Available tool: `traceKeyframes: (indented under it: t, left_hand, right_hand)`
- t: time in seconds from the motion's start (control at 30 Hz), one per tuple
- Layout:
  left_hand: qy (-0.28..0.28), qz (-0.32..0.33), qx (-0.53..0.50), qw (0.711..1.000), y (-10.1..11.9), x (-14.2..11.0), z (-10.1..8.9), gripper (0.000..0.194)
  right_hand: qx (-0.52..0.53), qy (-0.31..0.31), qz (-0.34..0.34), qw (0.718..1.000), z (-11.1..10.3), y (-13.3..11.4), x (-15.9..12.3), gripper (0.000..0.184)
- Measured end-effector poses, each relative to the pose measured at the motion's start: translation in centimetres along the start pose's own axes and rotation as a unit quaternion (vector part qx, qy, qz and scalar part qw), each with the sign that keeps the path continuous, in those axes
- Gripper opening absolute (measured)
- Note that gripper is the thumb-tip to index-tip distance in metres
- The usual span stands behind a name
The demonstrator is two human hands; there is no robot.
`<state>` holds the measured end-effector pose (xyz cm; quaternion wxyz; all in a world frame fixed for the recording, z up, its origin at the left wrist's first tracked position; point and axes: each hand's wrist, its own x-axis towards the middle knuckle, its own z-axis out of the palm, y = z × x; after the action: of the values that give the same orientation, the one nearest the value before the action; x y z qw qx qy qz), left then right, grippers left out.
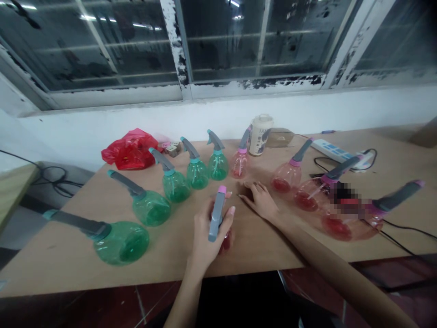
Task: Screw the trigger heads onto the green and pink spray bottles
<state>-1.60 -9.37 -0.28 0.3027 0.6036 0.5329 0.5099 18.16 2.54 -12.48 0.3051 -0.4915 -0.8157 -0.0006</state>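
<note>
My left hand (205, 232) is wrapped round the neck of a pink spray bottle (216, 218) with a grey trigger head and a pink nozzle, near the middle of the table. Most of its body is hidden under the hand. Beside it, my right hand (262, 201) lies low at the tabletop, fingers apart and holding nothing. On the left, several green spray bottles (175, 186) form a curved row. To the right stand three more pink spray bottles (287, 175), and another small pink spray bottle (240, 164) is behind my hands.
A paper cup (261, 135) stands at the back beside a brown box (280, 137). At the back left lies a red plastic bag (131, 149). A white power strip (336, 152) and black cables (396, 230) occupy the right side. Windows (273, 41) rise behind the wooden table (252, 248).
</note>
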Motion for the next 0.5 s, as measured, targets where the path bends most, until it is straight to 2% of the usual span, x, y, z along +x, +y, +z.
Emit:
traceKeyframes:
  t: [0.2,0.37,0.5]
  left_hand:
    - [-0.029,0.009,0.017,0.999,-0.21,0.17,-0.23,0.025]
    - [-0.029,-0.013,0.019,0.999,0.11,0.27,-0.05,0.020]
    - [-0.020,-0.003,0.046,0.999,0.17,0.54,0.01,0.016]
  right_hand:
    - [0.005,-0.002,-0.002,1.000,-0.05,-0.01,0.01,0.039]
    - [0.009,-0.003,-0.002,1.000,-0.16,-0.12,0.04,0.039]
    - [0.014,-0.003,-0.002,1.000,-0.16,-0.14,0.06,0.038]
